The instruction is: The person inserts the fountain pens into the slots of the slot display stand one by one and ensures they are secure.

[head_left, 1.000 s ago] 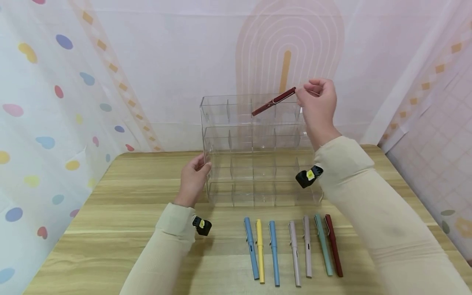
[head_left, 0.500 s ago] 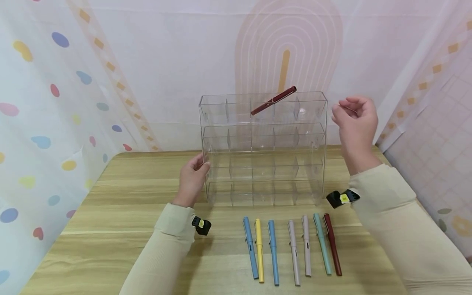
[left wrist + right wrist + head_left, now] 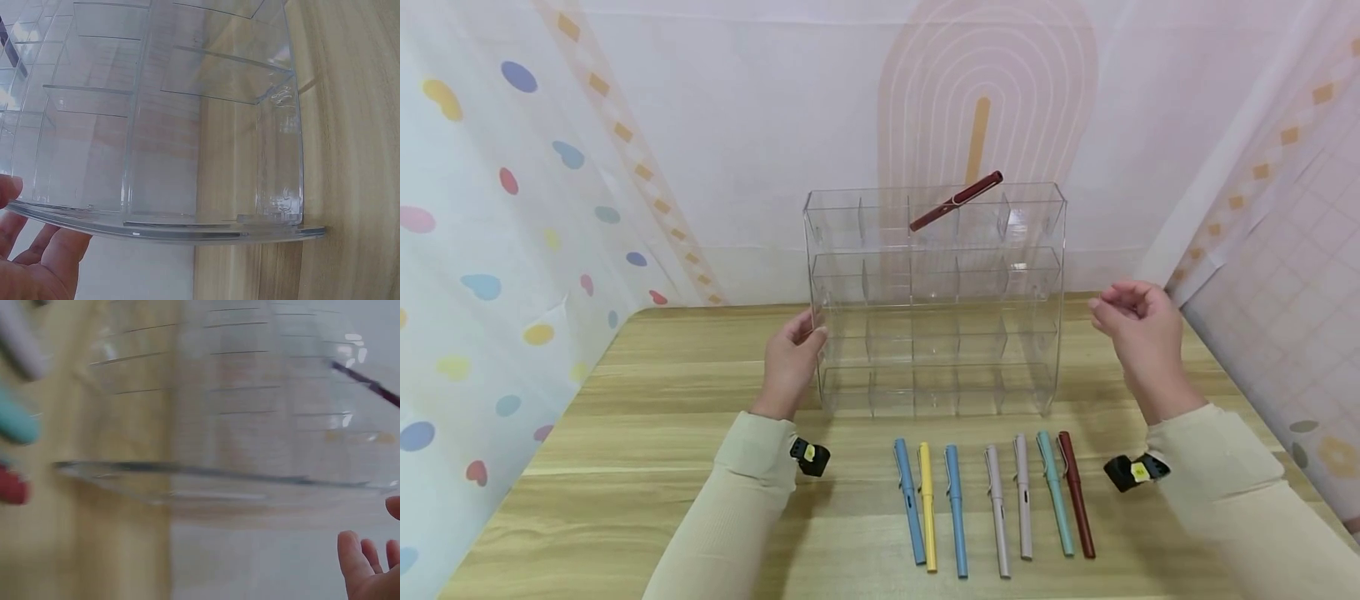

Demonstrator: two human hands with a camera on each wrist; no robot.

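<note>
A clear acrylic rack [image 3: 912, 337] with tiered, divided compartments stands upright on the table. My left hand [image 3: 792, 364] grips its left side panel; in the left wrist view, the thumb is on one face of the panel [image 3: 181, 232] and the fingers are on the other. Slanting across the rack's top tier is a dark red pen [image 3: 957, 201], its upper end above the rim. To the right of the rack, my right hand [image 3: 1144, 346] is in the air, fingers loosely bent around nothing. The right wrist view is blurred.
In front of the rack lies a loose row of pens: two blue [image 3: 908, 500], a yellow one [image 3: 928, 507], two pale lilac [image 3: 997, 510], a green one [image 3: 1055, 493] and a dark red one [image 3: 1077, 493]. Patterned curtains [image 3: 760, 125] hang behind the wooden table [image 3: 647, 450].
My right hand has let go of the dark red pen at the top tier, then moved right and down. The pen stays slanted there. My left hand keeps its grip on the rack.
</note>
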